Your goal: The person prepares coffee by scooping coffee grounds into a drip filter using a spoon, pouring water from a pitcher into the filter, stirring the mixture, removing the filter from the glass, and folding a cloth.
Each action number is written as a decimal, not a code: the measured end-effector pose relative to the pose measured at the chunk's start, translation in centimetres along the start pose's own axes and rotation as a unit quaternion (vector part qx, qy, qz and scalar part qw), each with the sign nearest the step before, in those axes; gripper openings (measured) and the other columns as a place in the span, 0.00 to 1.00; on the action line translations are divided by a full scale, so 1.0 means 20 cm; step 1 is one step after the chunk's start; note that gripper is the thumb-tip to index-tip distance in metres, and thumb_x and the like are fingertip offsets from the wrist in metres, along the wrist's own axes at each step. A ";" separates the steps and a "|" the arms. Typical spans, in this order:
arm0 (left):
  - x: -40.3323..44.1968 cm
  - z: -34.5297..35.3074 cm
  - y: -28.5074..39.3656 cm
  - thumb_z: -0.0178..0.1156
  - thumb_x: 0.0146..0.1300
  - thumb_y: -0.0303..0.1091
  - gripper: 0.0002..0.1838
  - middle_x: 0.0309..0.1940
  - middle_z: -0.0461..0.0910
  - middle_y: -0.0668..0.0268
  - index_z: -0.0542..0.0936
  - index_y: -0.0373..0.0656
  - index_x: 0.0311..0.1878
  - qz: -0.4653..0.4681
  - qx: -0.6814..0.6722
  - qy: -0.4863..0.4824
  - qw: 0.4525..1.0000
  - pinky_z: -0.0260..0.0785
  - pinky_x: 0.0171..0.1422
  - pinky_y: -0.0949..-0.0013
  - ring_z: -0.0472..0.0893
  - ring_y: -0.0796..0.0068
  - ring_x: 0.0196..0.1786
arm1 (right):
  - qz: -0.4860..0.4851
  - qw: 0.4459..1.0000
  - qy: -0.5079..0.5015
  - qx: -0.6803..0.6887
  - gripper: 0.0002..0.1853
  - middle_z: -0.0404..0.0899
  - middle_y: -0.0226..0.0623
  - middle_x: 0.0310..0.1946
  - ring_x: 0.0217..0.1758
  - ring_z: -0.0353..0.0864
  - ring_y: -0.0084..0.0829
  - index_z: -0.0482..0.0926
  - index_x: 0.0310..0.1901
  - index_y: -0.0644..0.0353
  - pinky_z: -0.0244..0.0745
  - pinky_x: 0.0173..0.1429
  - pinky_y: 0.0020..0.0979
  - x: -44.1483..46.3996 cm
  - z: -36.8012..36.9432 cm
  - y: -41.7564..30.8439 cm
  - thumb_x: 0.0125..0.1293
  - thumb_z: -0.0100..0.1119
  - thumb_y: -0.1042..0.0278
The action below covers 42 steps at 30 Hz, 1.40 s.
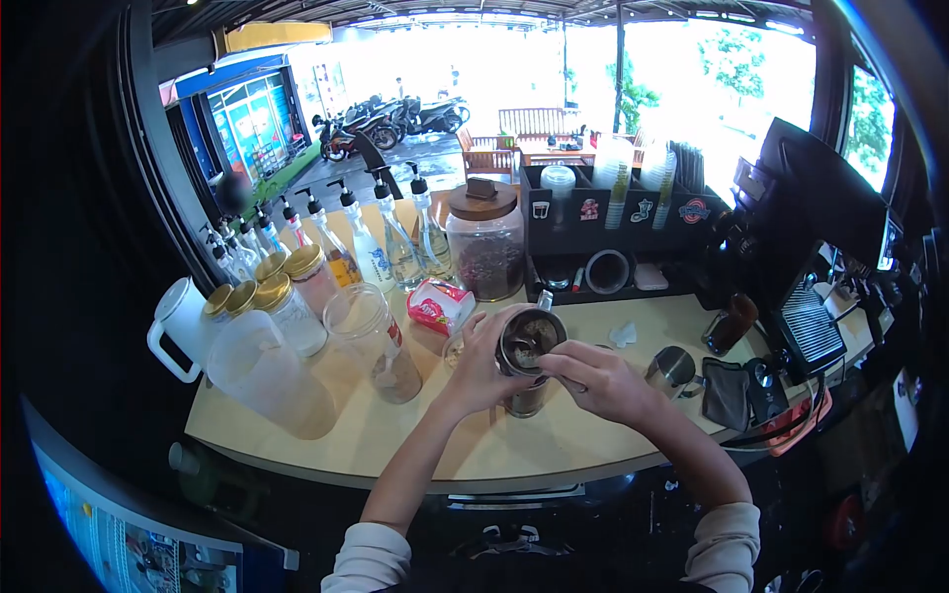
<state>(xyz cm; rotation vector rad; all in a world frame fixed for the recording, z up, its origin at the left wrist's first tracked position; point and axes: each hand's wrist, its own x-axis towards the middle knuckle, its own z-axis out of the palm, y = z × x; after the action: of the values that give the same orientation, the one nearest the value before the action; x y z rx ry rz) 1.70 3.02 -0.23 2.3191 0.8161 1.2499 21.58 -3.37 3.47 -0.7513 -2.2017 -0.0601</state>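
- The left hand (481,366) has its fingers wrapped around a metal cup (518,370), open top up, over the desk (445,435).
- The right hand's (601,381) fingers close narrowly at its rim; I can't tell what they grip.
- A red-and-white packet (441,305) lies near the left hand.

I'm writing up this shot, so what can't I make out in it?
All in the head view:
- What the right hand pinches: mostly hidden by its fingers.
- Depth of the contents in the metal cup: shadow and the angle hide it.
- Writing on the pump bottles: too small.
- Distant people: too small, washed out by glare.
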 end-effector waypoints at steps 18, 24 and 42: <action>-0.01 -0.04 -0.02 0.74 0.38 0.37 0.46 0.60 0.71 0.66 0.65 0.53 0.66 0.004 -0.011 -0.073 0.997 0.40 0.75 0.51 0.67 0.65 0.68 | 0.022 1.000 -0.012 -0.002 0.16 0.77 0.38 0.32 0.34 0.80 0.39 0.78 0.46 0.58 0.76 0.35 0.35 -0.02 -0.03 0.03 0.55 0.63 0.82; 0.00 -0.04 -0.02 0.74 0.38 0.40 0.47 0.60 0.71 0.66 0.64 0.54 0.66 0.005 -0.005 -0.079 0.997 0.40 0.75 0.50 0.66 0.64 0.68 | 0.066 0.996 0.007 0.065 0.11 0.77 0.40 0.30 0.33 0.80 0.39 0.79 0.43 0.61 0.76 0.36 0.34 -0.01 -0.01 0.01 0.57 0.62 0.80; -0.01 0.10 -0.03 0.80 0.32 0.39 0.44 0.54 0.73 0.63 0.69 0.46 0.57 0.026 0.008 0.086 0.996 0.60 0.66 0.58 0.71 0.61 0.60 | 0.244 0.925 0.094 0.277 0.07 0.79 0.35 0.28 0.32 0.79 0.20 0.74 0.41 0.69 0.74 0.36 0.21 0.00 0.02 0.02 0.71 0.50 0.74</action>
<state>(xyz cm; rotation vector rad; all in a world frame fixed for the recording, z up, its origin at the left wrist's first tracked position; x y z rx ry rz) 3.06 3.21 -1.78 2.2820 0.8277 1.4862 21.51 -3.03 3.15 -0.8905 -1.6676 0.6850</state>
